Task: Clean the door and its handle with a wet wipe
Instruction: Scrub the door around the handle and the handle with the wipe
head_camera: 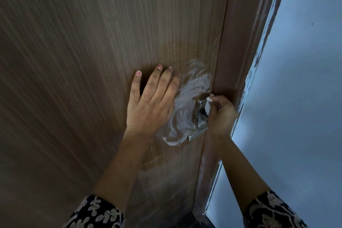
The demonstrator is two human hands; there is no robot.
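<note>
On the brown door (pixel 83 61), the left hand (pixel 149 105) presses flat while the right hand (pixel 221 114) grips a wet wipe (pixel 207 107) against the handle (pixel 199 131).

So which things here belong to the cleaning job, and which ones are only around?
For the job: wooden door, metal lever handle, wet wipe, white streaks beside the handle.
Only around: door frame, pale blue wall, patterned sleeves.

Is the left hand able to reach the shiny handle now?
Probably yes. The left hand lies flat on the door right beside the handle, whose lower end is bare; the right hand holds the wipe on its upper part.
</note>
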